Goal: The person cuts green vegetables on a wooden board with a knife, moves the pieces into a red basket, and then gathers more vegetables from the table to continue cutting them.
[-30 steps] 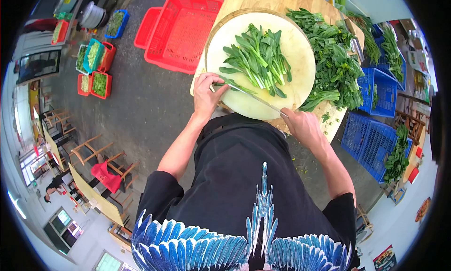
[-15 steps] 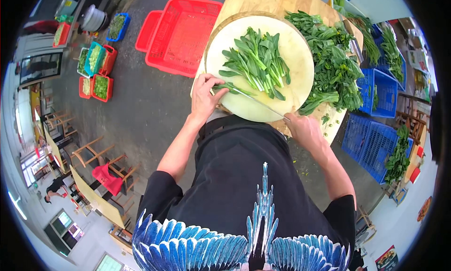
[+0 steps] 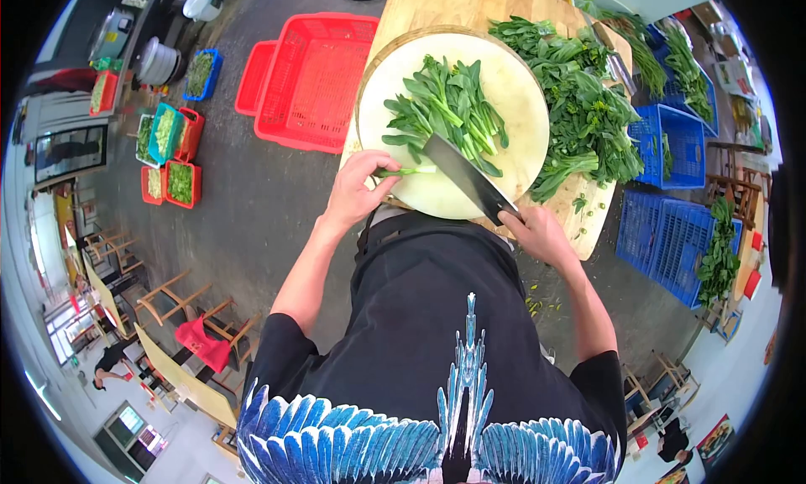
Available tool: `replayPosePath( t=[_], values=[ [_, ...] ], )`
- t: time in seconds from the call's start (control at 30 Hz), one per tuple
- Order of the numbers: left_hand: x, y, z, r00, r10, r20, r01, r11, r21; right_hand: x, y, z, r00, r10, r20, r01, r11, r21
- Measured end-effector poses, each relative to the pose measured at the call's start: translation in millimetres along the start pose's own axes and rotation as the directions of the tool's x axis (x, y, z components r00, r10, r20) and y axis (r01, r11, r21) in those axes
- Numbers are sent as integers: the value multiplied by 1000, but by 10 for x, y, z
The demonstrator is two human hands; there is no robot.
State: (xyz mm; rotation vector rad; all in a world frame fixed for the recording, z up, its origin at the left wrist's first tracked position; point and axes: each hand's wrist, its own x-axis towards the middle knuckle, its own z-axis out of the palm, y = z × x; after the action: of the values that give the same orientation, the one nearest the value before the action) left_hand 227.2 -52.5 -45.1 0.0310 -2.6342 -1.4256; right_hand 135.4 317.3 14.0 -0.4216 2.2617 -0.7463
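Observation:
A round chopping board (image 3: 522, 94) lies on the wooden table in front of me. My left hand (image 3: 359, 187), at the board's near left edge, pinches a leafy green stalk (image 3: 410, 171) whose pale end points right. My right hand (image 3: 543, 234) grips the handle of a cleaver (image 3: 464, 175) beyond the near right edge. Its broad dark blade lies tilted over the board, with the tip overlapping the heap of cut greens (image 3: 457, 106) in this view. A larger bunch of uncut leafy greens (image 3: 588, 115) covers the table right of the board.
Two red plastic baskets (image 3: 315, 81) stand on the floor to the left. Blue crates (image 3: 669, 148) are stacked at the right, some holding greens. Small bins of chopped vegetables (image 3: 180, 182) sit farther left, near wooden chairs (image 3: 172, 287). A person (image 3: 113, 358) is bent over in the background.
The cleaver has turned from edge-on to showing its flat side, and its tip has moved up toward the heap. Both hands stay near the board; the whole view has shifted slightly.

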Motion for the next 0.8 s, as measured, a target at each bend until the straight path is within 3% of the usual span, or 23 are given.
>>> replayPosePath(
  t=[0.23, 0.37, 0.47, 0.6, 0.7, 0.73, 0.8],
  values=[
    [444, -182, 254, 894, 439, 89, -443, 839, 316, -193, 72, -82, 982, 188, -1, -184, 963, 199],
    [422, -182, 345, 942, 334, 38, -326, 882, 339, -450, 106, -116, 962, 275, -4, -258, 907, 334],
    [340, -167, 364, 953, 303, -31, -283, 918, 278, -571, 142, -49, 963, 259, -71, -206, 882, 424],
    [217, -163, 461, 958, 123, -258, -19, 929, 370, -593, 263, 130, 949, 289, -124, -177, 816, 550],
    [236, -113, 613, 893, -31, -448, 124, 976, 179, -604, 291, 154, 935, 321, -152, -152, 749, 645],
    [206, -20, 656, 893, -264, -365, 265, 963, -48, -588, 321, 149, 927, 340, -158, -152, 726, 671],
    [176, 136, 893, 887, -255, -386, 219, 966, -137, -497, 458, 131, 926, 340, -162, -145, 720, 679]
  ],
)
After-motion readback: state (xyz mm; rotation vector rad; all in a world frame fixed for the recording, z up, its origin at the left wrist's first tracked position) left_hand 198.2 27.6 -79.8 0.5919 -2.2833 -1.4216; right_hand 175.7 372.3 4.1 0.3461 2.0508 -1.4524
